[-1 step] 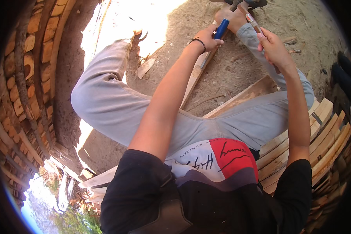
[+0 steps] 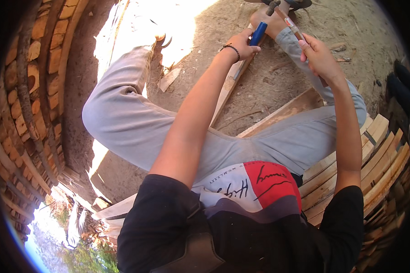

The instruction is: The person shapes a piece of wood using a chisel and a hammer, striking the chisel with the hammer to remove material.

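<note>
1. Blue handle (image 2: 258, 34), roughly cylindrical, sits in the left hand (image 2: 242, 46), at one o'clock from the centre of the view; the fingers curl around it. Its upper end points to one o'clock, and the hand hides its lower end.
2. The right hand (image 2: 319, 57), at two o'clock, is closed around the brown shaft of a hammer (image 2: 294, 28).
3. The hammer's dark head points to eleven o'clock from the right hand, near the blue handle's upper end and apart from it in view.
4. A wooden strip (image 2: 223, 98) runs from beneath the left hand toward seven o'clock.
5. A bare foot (image 2: 274, 26) shows just beyond the blue handle, at one o'clock.
6. Another board (image 2: 288, 111) slants between two and three o'clock, beside the grey trousers (image 2: 127, 109).
7. Stacked planks (image 2: 380, 157) fill three to four o'clock; a timber stack (image 2: 34, 77) rises around ten.
</note>
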Tool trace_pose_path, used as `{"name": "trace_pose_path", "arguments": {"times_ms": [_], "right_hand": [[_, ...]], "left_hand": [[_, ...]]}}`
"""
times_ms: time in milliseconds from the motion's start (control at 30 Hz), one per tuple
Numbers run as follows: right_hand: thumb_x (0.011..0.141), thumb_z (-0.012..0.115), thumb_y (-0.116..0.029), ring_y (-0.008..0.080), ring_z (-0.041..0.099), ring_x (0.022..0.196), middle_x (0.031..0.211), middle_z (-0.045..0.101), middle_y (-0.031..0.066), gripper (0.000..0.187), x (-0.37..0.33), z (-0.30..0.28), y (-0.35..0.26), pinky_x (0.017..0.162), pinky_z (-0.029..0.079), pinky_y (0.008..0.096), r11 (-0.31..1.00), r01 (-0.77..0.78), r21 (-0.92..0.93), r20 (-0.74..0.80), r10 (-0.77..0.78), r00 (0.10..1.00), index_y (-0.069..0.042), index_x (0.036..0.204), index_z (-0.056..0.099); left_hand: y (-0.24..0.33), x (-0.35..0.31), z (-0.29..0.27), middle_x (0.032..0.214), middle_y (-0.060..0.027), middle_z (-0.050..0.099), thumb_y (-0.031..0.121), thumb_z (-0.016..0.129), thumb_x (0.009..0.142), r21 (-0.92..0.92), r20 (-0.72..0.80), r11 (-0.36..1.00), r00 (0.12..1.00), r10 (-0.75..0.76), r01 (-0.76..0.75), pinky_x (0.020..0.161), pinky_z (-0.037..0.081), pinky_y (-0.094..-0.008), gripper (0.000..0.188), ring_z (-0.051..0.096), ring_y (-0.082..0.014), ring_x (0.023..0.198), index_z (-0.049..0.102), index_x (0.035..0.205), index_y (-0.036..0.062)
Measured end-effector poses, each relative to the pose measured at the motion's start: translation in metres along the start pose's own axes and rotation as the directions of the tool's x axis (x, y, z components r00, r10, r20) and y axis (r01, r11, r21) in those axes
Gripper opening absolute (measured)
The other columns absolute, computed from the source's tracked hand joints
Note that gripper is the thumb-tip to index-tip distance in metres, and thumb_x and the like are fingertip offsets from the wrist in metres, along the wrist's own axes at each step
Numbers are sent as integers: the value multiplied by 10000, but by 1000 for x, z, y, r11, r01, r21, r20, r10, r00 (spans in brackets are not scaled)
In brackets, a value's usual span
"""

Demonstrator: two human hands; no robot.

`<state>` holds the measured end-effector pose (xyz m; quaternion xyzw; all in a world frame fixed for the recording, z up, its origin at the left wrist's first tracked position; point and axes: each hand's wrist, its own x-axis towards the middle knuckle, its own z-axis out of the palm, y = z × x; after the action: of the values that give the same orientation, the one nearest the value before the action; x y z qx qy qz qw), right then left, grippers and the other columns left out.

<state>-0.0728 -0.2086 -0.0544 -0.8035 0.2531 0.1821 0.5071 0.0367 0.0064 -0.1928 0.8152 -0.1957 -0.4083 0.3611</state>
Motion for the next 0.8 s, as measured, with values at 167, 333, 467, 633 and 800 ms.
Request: {"name": "trace_pose_path", "arguments": {"times_ms": [167, 333, 467, 633, 800], "right_hand": [[1097, 447, -260, 35, 413, 446, 705, 535, -44, 325, 2, -2, 0, 372, 322, 229, 1000, -17, -12, 2, 17, 1000, -118, 1330, 624], [1096, 446, -259, 41, 424, 432, 698, 541, -38, 300, 11, -5, -2, 363, 349, 234, 1000, 7, 4, 51, -7, 999, -101, 1266, 636], [1095, 441, -254, 49, 426, 424, 702, 542, -32, 283, 28, -8, -10, 359, 357, 239, 989, 80, -122, 150, -61, 987, -86, 1206, 640], [1091, 449, -261, 54, 421, 415, 704, 543, -18, 273, 56, -6, -23, 353, 351, 244, 974, -3, -227, 213, 52, 976, -79, 1167, 638], [1091, 456, -276, 47, 412, 404, 681, 522, -25, 266, 67, -2, -24, 340, 346, 239, 980, -37, -197, 202, 78, 976, -75, 1138, 624]], "left_hand": [[-3, 5, -1, 1128, -168, 729, 266, 794, 911, -80, 63, 995, 996, -60, 65, 766, 592, -364, 677, 755, -223, 867, 464, 1480, 110], [-4, 5, -8, 1100, -159, 728, 257, 797, 905, -186, 69, 976, 993, -100, 111, 781, 589, -377, 678, 766, -226, 859, 457, 1473, 107], [-2, 8, -14, 1107, -156, 730, 239, 795, 907, -234, 67, 960, 988, -140, 152, 795, 587, -383, 657, 776, -233, 868, 463, 1456, 100], [-1, 9, -13, 1129, -170, 729, 219, 778, 921, -247, 71, 956, 987, -142, 155, 802, 587, -384, 640, 776, -239, 872, 452, 1456, 87], [-5, 10, -11, 1146, -170, 728, 233, 753, 940, -227, 63, 961, 987, -149, 159, 795, 585, -378, 619, 777, -227, 860, 445, 1458, 95]]}}
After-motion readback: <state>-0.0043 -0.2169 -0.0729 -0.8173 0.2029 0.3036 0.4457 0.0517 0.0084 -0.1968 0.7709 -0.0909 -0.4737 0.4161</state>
